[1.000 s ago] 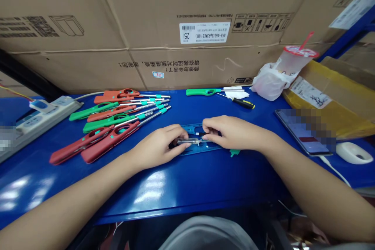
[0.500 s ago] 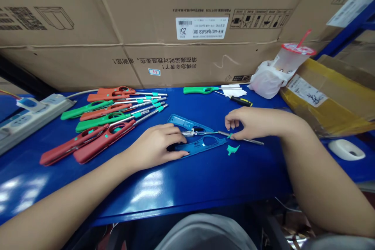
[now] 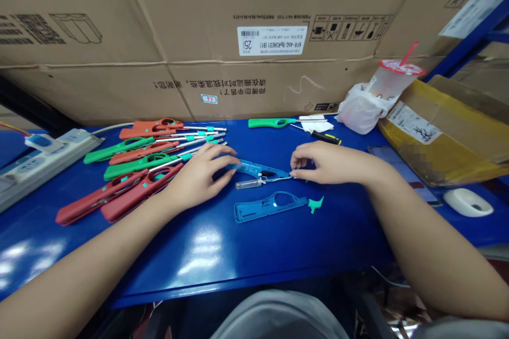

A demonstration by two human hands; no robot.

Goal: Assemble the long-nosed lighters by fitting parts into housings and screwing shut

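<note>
My left hand point(image 3: 204, 176) pinches the wide end of one blue lighter shell half point(image 3: 252, 169) between fingers and thumb. At this half's narrow tip, my right hand point(image 3: 320, 163) has its fingers curled and its thumb closed on the tip. A clear fuel tank point(image 3: 249, 184) with a white fitting and thin leads lies along the near side of this half. Closer to me, the other blue shell half point(image 3: 256, 208) rests on the table, its inside facing up. A small green trigger piece point(image 3: 316, 205) sits by its tip. The metal tube is mostly hidden near my right hand.
Several red, orange and green lighters point(image 3: 139, 183) lie at the left beside a power strip point(image 3: 51, 156). Toward the back are a green lighter point(image 3: 270, 123), a screwdriver point(image 3: 328, 137) and a bagged cup point(image 3: 369, 100). A phone point(image 3: 397, 167) and white mouse point(image 3: 468, 203) are at right.
My left hand has moved up and left, leaving the lower shell half uncovered. My right hand has shifted left to the upper half's tip. The fuel tank now shows beside that half.
</note>
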